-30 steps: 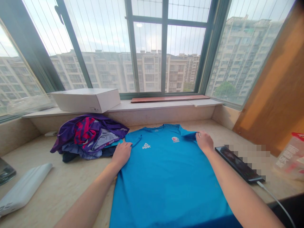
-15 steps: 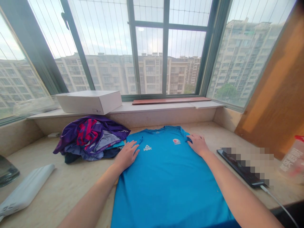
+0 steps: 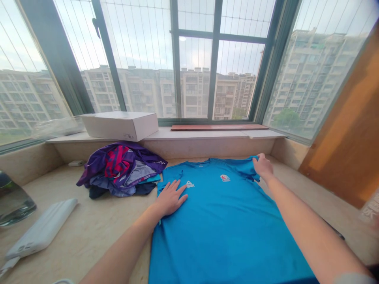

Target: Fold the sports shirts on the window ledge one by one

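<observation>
A blue T-shirt (image 3: 219,221) lies spread front side up on the stone counter, its neckline toward the window. White logo print and a small round emblem show on its chest. My left hand (image 3: 171,198) rests flat on the chest with fingers spread, partly covering the white logo. At the far right, my right hand (image 3: 263,165) pinches the end of the shirt's sleeve, which is stretched outward to the right. The shirt's lower hem runs out of view at the bottom.
Left of the shirt sits a heap of crumpled clothes (image 3: 121,169). A white power bank (image 3: 41,228) and a glass container (image 3: 14,201) are at the left. On the sill stand a white box (image 3: 120,126) and a reddish board (image 3: 219,127). A plastic cup (image 3: 370,209) is at the right edge.
My right hand has moved right and drawn the sleeve outward, unfolding it. My left hand has slid right onto the chest, over the logo. The view has shifted slightly left.
</observation>
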The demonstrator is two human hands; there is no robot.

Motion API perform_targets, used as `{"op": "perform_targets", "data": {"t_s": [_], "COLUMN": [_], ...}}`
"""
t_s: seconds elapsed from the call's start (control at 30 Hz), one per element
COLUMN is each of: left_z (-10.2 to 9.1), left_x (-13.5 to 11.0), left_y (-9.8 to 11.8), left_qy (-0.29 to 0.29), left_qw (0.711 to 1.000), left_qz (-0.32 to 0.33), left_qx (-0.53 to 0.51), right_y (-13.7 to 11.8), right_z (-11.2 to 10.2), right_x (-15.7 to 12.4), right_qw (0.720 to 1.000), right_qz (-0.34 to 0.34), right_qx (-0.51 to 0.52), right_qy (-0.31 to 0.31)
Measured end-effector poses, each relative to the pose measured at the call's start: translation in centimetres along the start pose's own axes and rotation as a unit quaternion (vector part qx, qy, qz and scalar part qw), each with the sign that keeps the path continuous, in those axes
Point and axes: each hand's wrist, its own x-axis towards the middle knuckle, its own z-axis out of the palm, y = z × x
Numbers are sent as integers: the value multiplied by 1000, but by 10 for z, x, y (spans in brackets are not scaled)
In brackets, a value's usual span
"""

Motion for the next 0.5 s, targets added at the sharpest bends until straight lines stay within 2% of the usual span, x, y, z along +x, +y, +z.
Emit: {"op": "perform_targets", "data": {"t_s": [0.13, 0.23, 0.37, 0.43, 0.5], "left_z": [0, 2, 4, 5, 6], "left_x": [-1, -1, 1, 1, 1], "left_y": [-3, -6, -8, -9, -9], "left_qy": [0, 1, 9, 13, 16], "left_qw": [1000, 1000, 999, 999, 999], "left_qz": [5, 9, 9, 11, 11], "left_qx": [-19, -30, -39, -40, -39], "right_y": [12, 11, -12, -29, -44], "right_z": [-5, -2, 0, 2, 5], "right_x": [22, 25, 23, 20, 16], "right_qw": [997, 996, 997, 994, 982], "right_qz": [79, 80, 17, -43, -107], "right_qx": [15, 37, 75, 101, 125], "right_qy": [20, 21, 15, -23, -88]}}
